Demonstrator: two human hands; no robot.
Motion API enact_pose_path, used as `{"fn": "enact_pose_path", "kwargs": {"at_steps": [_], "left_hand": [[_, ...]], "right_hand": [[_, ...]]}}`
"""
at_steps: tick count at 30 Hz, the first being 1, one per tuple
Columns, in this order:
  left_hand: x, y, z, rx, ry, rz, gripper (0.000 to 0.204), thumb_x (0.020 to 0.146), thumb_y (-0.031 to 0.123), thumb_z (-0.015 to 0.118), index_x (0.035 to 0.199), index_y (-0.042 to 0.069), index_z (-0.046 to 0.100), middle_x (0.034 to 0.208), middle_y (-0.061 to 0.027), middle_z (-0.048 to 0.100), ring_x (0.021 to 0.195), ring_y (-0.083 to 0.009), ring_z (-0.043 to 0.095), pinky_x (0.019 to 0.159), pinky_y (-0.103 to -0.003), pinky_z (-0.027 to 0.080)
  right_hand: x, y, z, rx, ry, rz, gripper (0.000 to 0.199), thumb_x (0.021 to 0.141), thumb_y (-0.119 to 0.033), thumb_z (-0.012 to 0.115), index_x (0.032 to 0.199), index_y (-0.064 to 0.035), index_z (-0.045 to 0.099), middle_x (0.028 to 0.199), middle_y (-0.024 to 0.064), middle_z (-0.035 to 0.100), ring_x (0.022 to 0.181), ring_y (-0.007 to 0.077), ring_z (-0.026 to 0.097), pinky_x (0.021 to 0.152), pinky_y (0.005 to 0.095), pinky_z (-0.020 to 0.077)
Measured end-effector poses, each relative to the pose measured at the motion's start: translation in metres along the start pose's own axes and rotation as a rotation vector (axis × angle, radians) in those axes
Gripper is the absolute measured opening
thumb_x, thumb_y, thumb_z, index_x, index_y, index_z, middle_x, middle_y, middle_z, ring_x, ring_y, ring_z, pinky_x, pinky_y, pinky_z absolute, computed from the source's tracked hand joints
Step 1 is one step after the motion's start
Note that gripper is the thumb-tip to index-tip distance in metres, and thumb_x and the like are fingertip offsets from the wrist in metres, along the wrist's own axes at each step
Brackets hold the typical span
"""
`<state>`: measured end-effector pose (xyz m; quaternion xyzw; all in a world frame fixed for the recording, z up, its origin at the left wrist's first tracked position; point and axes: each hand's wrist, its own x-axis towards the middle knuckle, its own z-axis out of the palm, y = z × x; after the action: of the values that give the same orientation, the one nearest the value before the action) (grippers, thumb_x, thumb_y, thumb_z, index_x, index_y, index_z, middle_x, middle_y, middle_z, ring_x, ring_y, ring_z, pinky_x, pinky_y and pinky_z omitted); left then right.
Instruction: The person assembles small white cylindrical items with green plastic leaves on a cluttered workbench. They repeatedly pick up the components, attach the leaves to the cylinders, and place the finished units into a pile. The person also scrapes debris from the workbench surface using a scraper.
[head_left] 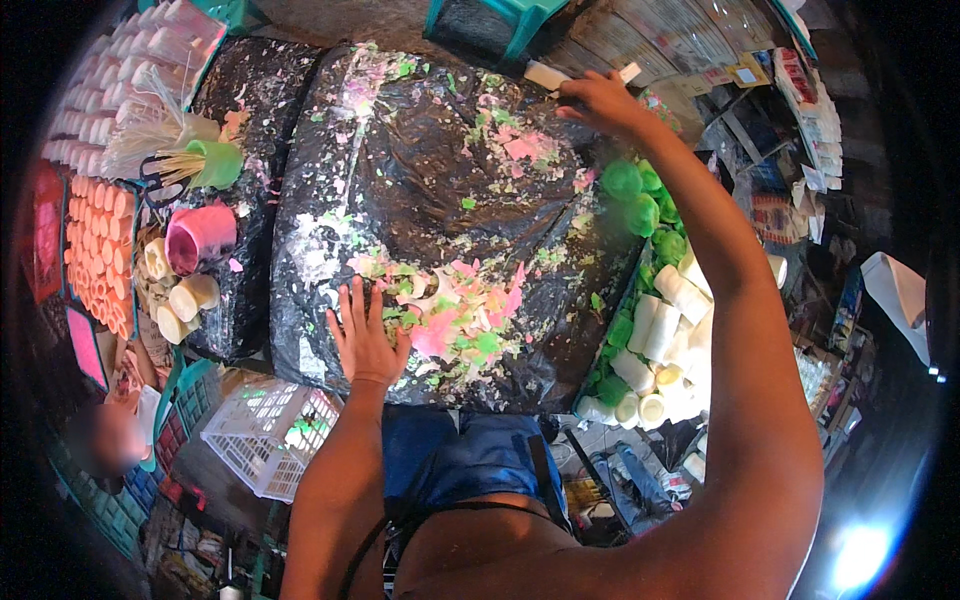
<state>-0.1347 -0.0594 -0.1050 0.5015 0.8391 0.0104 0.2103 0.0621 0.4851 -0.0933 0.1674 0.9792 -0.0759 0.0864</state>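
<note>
Black plastic sheeting (440, 150) covers my bench, littered with pink, green and white wax scraps (455, 315). My left hand (365, 335) lies flat and open at its near edge, holding nothing, touching the scrap heap. My right hand (600, 105) is closed on a pale scraper (548, 76) at the far edge — scraps lie strewn across most of the sheet, so much is left.

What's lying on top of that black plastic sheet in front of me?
The black plastic sheet is littered with pink, green and white scraps. The left hand lies flat on it beside them; the right hand holds a pale block at its far edge. What the sheet covers is hidden.
</note>
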Motion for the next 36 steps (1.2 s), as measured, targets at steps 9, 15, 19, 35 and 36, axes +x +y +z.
{"fn": "enact_pose_path", "kwargs": {"at_steps": [9,15,19,35,36], "left_hand": [[0.000,-0.001,0.000,0.007,0.000,0.004,0.082,0.088,0.035,0.060,0.160,0.003,0.037,0.176,-0.0171,0.014,0.163,-0.0388,0.006,0.128,-0.061,0.002],[-0.002,-0.003,0.004,0.001,-0.001,0.006,0.083,0.089,0.036,0.059,0.161,0.004,0.037,0.176,-0.0171,0.014,0.163,-0.0387,0.006,0.128,-0.062,0.001],[0.000,-0.001,0.000,-0.003,-0.029,-0.009,0.082,0.089,0.036,0.059,0.161,0.003,0.037,0.176,-0.0174,0.015,0.163,-0.0385,0.006,0.129,-0.061,0.002],[0.000,-0.004,0.002,-0.048,0.017,0.022,0.081,0.088,0.036,0.061,0.159,0.002,0.041,0.175,-0.0181,0.018,0.163,-0.0396,0.008,0.128,-0.063,0.004],[0.000,-0.003,0.001,-0.051,0.005,0.020,0.081,0.088,0.036,0.061,0.159,0.003,0.040,0.175,-0.0182,0.018,0.163,-0.0397,0.009,0.128,-0.064,0.004]], "right_hand": [[0.020,-0.048,0.005,0.094,-0.215,-0.088,0.041,0.097,-0.052,0.068,0.124,-0.0208,0.068,0.114,0.0075,0.073,0.119,0.0329,0.062,0.099,0.0585,0.0382],[-0.019,-0.111,-0.045,0.152,-0.217,-0.202,0.026,0.098,-0.041,0.069,0.111,-0.0185,0.067,0.108,0.0049,0.072,0.112,0.0295,0.061,0.099,0.0547,0.0374],[-0.019,-0.081,-0.047,0.033,0.045,-0.082,0.023,0.098,-0.038,0.068,0.110,-0.0185,0.066,0.102,0.0056,0.071,0.109,0.0303,0.063,0.094,0.0516,0.0392],[0.067,-0.071,0.005,0.088,-0.040,-0.107,0.027,0.098,-0.039,0.070,0.113,-0.0178,0.068,0.100,0.0075,0.071,0.108,0.0309,0.061,0.094,0.0542,0.0374],[0.062,-0.076,0.005,0.111,-0.029,-0.133,0.027,0.098,-0.039,0.071,0.112,-0.0174,0.067,0.100,0.0069,0.071,0.109,0.0303,0.061,0.094,0.0533,0.0378]]}}
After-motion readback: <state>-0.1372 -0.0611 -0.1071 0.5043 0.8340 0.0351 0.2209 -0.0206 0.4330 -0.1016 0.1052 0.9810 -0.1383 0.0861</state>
